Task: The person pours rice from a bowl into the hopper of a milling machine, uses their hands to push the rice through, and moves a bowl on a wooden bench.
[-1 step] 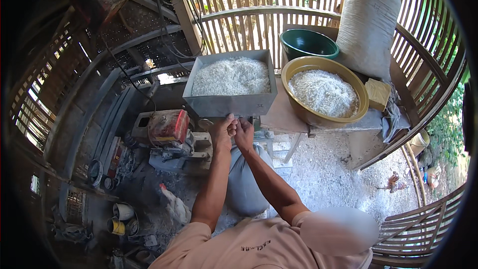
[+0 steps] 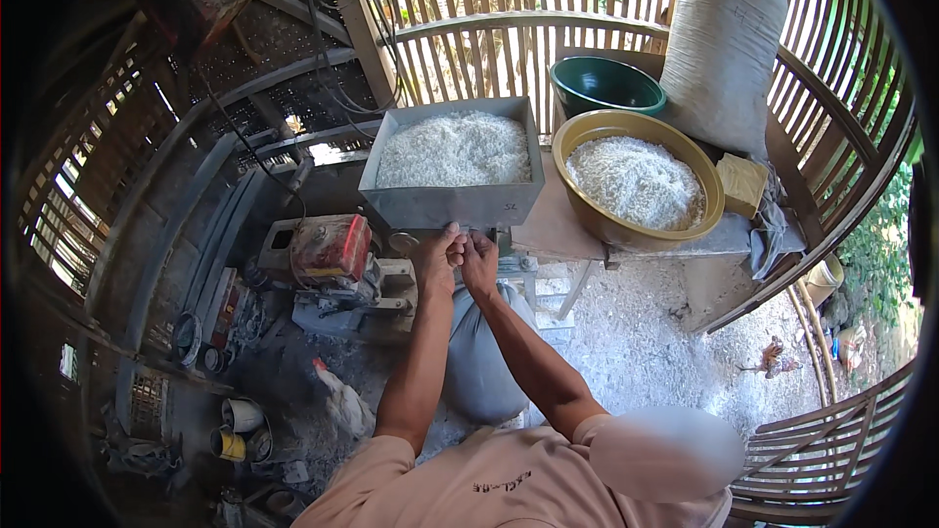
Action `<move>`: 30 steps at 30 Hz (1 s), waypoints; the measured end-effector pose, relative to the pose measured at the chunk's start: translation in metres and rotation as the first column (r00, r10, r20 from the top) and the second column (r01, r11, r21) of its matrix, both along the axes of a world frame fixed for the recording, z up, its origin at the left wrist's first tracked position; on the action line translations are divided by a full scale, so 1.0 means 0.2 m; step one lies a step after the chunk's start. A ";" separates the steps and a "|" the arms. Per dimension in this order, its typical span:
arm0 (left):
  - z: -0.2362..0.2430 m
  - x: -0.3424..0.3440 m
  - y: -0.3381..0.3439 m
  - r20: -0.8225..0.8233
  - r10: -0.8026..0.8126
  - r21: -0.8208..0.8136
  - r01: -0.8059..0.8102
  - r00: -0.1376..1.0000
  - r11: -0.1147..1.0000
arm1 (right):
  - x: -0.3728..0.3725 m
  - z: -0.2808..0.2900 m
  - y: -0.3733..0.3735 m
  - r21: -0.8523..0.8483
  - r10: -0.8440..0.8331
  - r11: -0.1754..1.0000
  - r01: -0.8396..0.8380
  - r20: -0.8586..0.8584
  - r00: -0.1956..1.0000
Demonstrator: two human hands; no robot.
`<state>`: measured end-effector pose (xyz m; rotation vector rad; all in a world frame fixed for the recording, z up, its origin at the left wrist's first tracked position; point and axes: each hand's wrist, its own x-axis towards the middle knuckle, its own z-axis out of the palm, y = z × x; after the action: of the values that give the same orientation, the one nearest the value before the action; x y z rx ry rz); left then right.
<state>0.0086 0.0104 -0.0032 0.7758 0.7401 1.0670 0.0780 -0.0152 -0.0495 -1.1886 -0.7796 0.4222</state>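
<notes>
I've left hand (image 2: 437,256) and right hand (image 2: 479,262) curled close together — whether they're pinching anything, I can't tell. Grey hopper (image 2: 455,205) at their twelve o'clock, heaped with white grainy stuff (image 2: 455,149); grey sack (image 2: 485,367) near six — probably set there so its top sits within reach.

nothing visibly moved, no change to see

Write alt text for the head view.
The left hand and right hand are close together at the lower front of a grey bin of white granular material, above a sack. Right of the bin stands a brown basin of similar material.
</notes>
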 end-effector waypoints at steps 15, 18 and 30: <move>-0.52 -0.20 -0.13 -0.502 0.539 0.556 -0.225 0.677 0.800 | 1.11 0.69 -0.55 -0.105 -0.259 0.806 0.582 0.822 0.508; -0.45 -0.07 -0.20 -0.588 0.669 0.720 -0.082 0.455 0.689 | 1.56 0.63 -0.56 -0.285 0.188 0.512 0.810 0.958 0.218; -0.44 -0.04 -0.41 -0.593 0.675 0.675 -0.186 0.438 0.714 | 1.83 0.39 -0.44 -0.533 0.313 0.492 0.688 0.846 0.432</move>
<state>0.0002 -0.0723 -0.0906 1.6955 1.5802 1.4278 0.4431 -0.1035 0.0292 -2.6160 -1.3655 -0.2183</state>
